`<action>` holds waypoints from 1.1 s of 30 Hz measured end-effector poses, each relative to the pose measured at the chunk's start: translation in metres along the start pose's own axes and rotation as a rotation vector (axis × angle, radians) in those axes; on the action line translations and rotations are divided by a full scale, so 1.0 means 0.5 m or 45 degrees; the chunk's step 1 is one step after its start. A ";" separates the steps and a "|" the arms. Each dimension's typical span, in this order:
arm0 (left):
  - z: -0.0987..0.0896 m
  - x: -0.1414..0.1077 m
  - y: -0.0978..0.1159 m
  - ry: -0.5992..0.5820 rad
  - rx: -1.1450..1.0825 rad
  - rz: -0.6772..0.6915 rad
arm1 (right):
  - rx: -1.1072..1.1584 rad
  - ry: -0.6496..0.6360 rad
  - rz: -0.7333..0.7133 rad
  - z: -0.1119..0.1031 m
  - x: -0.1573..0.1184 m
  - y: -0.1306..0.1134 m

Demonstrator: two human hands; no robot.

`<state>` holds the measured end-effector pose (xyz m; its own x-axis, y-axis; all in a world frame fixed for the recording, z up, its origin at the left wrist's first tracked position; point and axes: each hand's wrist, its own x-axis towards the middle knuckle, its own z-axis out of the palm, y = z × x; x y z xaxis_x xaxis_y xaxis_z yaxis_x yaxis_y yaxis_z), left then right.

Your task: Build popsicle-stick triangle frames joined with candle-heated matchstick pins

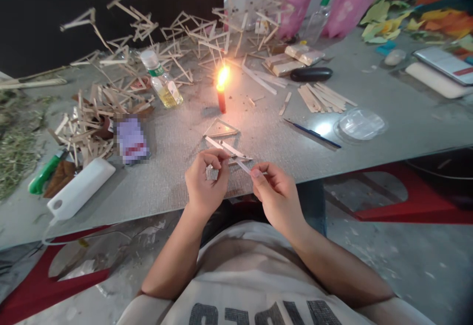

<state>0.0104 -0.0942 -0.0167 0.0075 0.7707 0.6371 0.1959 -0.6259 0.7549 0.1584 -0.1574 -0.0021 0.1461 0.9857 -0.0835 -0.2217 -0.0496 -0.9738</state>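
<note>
My right hand (pixel 277 192) pinches the near end of a thin, pale wooden stick (pixel 244 167) between thumb and fingers. At the stick's far end, the thumb and fingertips of my left hand (pixel 209 177) are closed on it, and they partly cover that end. Just beyond my fingers, a small frame of joined wooden sticks (pixel 223 143) lies on the table, one corner pointing away from me. Some of its joints look dark. A short red candle (pixel 221 100) stands upright and burning behind this frame.
A bottle of yellow liquid (pixel 168 90), stick frames (pixel 199 34) and loose sticks (pixel 318 99) lie beyond. A dark blue pen-like tool (pixel 314 133) and clear round dish (pixel 361 124) are rightward. A purple box (pixel 132 140), white power strip (pixel 81 187) and green-handled tool (pixel 44 174) are leftward.
</note>
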 end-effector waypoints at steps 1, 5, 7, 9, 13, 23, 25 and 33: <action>0.000 0.000 0.000 -0.002 0.001 0.000 | -0.023 0.014 -0.012 -0.001 0.001 0.001; -0.002 0.000 -0.001 -0.012 -0.007 0.005 | -0.099 0.020 -0.033 -0.005 0.003 0.007; -0.002 0.000 -0.002 -0.012 -0.003 0.009 | -0.152 0.017 -0.054 -0.006 0.003 0.007; -0.003 0.000 -0.002 -0.013 0.008 0.015 | -0.195 0.012 -0.070 -0.007 0.003 0.007; -0.002 -0.001 -0.002 -0.014 0.006 0.018 | -0.233 0.004 -0.078 -0.009 0.001 0.005; -0.003 -0.001 -0.001 -0.016 0.022 0.003 | -0.451 0.091 -0.188 -0.017 0.005 -0.002; -0.003 -0.001 -0.002 -0.020 0.021 0.010 | -0.506 0.111 -0.210 -0.019 0.006 -0.004; -0.003 -0.003 -0.005 -0.017 0.003 0.007 | -0.462 0.144 -0.180 -0.032 0.002 0.005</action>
<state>0.0087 -0.0940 -0.0193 0.0217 0.7687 0.6393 0.1982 -0.6300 0.7509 0.1736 -0.1589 -0.0079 0.2604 0.9640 0.0535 0.1595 0.0117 -0.9871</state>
